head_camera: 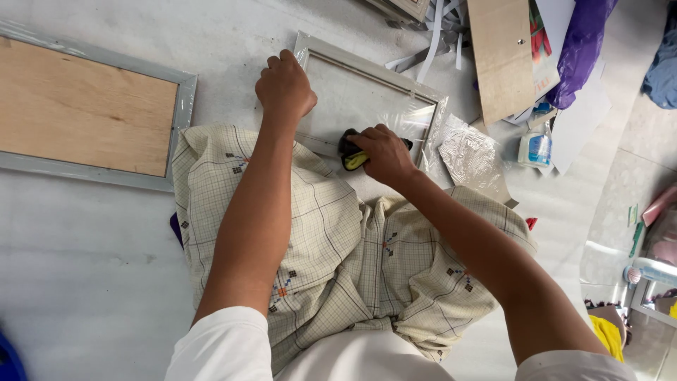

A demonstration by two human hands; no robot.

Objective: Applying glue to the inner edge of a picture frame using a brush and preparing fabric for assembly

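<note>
Down on the floor [84, 282], the left hand [284, 88] is clenched into a fist and presses on the upper left corner of a grey frame [367, 67] that is wrapped in clear film. The right hand [383, 153] grasps a black and yellow tool [350, 155], held against the frame's near edge, just above the person's checked cloth [338, 254] that covers the lap. Whether the tool is a cutter or something else cannot be told, since the fingers hide most of it. A crumpled piece of film [469, 155] lies just right of the frame, with a small bottle [536, 147] beyond it. Well apart on the left lies a second frame [185, 113] with a wooden back. A plywood board [499, 56] and paper strips [430, 49] lie at the top.
</note>
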